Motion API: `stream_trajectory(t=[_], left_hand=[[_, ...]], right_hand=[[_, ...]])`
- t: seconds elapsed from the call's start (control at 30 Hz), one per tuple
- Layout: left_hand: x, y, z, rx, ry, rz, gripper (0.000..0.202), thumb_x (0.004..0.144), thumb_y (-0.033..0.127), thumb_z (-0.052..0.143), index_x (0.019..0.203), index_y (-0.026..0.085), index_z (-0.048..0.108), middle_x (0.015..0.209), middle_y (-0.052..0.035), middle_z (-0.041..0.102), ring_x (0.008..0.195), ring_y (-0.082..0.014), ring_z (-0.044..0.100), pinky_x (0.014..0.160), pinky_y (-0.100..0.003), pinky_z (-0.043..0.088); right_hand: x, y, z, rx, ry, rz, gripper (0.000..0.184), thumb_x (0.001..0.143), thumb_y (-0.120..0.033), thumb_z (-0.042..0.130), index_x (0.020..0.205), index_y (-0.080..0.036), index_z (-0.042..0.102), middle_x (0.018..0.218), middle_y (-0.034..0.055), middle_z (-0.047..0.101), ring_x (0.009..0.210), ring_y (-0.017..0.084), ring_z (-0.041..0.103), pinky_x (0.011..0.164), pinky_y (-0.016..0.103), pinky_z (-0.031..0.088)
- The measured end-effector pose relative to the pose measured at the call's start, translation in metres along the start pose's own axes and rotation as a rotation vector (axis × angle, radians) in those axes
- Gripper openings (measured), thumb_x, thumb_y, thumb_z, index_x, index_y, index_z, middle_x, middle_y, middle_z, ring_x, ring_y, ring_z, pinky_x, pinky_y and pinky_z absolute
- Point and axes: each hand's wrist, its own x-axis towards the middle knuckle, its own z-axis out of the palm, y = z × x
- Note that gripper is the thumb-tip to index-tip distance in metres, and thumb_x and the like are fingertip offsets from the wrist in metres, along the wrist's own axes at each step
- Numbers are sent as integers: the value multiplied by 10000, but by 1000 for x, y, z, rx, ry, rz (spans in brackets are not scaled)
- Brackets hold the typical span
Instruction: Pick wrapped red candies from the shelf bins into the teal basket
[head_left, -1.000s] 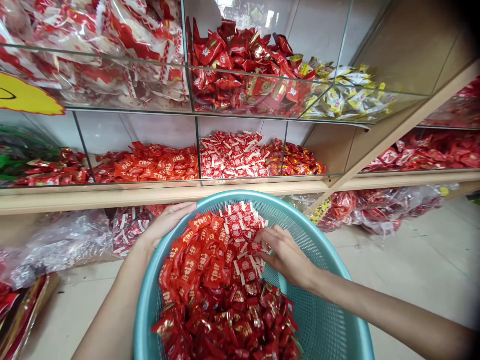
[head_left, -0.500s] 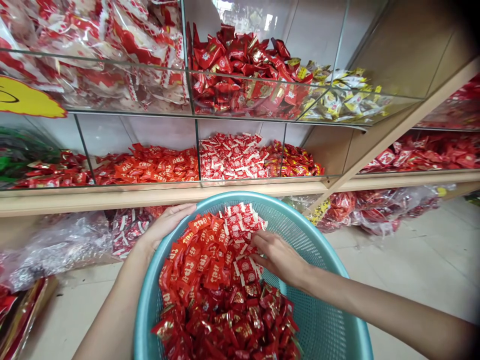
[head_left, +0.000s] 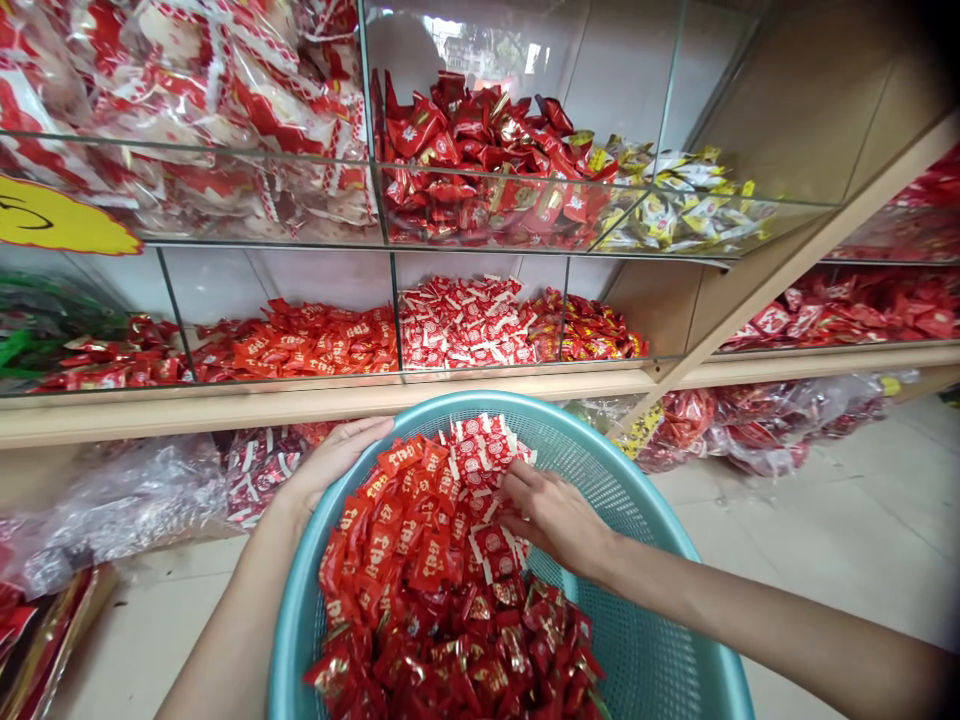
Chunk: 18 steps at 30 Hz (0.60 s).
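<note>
A round teal plastic basket (head_left: pixel 660 480) with mesh walls stands in front of me, holding wrapped candies in separate groups. My left hand (head_left: pixel 341 460) grips its rim at the far left, fingers laid along the edge. Inside, my right hand (head_left: pixel 551 515) is closed with bent fingers at the red-and-white candies (head_left: pixel 480 450); the fingertips are partly hidden among them. Bright red candies with gold lettering (head_left: pixel 397 520) fill the left side of the pile. Dark red shiny candies (head_left: pixel 457 650) lie nearest to me.
Beyond the basket are glass-fronted shelf bins with red-and-white candies (head_left: pixel 465 325), orange-red candies (head_left: pixel 322 335) and larger red packets (head_left: pixel 480 150). A wooden shelf edge (head_left: pixel 187 412) runs just behind the basket. Clear plastic bags (head_left: pixel 142 500) lie under the shelf.
The shelves and basket sit slightly lower in view. My right hand stays at the red-and-white candies with little movement, and my left hand keeps to the rim.
</note>
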Motion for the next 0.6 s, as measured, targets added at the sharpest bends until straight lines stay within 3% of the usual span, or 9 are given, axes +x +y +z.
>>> stream_trajectory(t=[0.2, 0.33, 0.43, 0.5, 0.6], left_hand=[[0, 1, -1, 0, 1, -23, 358, 691, 366, 645, 1015, 215, 665, 938, -49, 712, 834, -220, 650, 806, -335, 465], [0, 2, -3, 11, 11, -29, 373, 679, 371, 656, 1016, 212, 664, 925, -52, 715, 811, -217, 655, 789, -333, 472], [1, 2, -4, 18, 18, -22, 364, 668, 378, 664, 995, 219, 674, 923, -44, 716, 809, -208, 655, 788, -315, 469], [1, 1, -4, 21, 15, -17, 361, 671, 380, 661, 994, 220, 674, 926, -42, 715, 815, -207, 654, 795, -313, 465], [1, 1, -4, 23, 7, -13, 367, 684, 381, 647, 1012, 218, 666, 924, -44, 716, 817, -212, 654, 799, -328, 465]], right_hand=[[19, -1, -34, 43, 148, 1, 119, 835, -278, 438, 841, -194, 522, 857, 45, 524, 653, 137, 501, 577, 279, 307], [64, 3, -65, 55, 295, 6, 191, 857, -312, 393, 890, -182, 529, 900, 59, 538, 655, 126, 494, 597, 267, 331], [110, 9, -77, 54, 358, 45, 173, 836, -289, 418, 862, -180, 549, 913, 56, 562, 743, 140, 519, 642, 254, 354], [139, 10, -80, 59, 318, 130, 150, 810, -272, 454, 829, -182, 571, 897, 53, 590, 793, 152, 536, 665, 253, 367], [175, 6, -79, 71, 150, 318, 179, 769, -322, 520, 808, -170, 606, 872, 72, 627, 812, 177, 567, 674, 267, 394]])
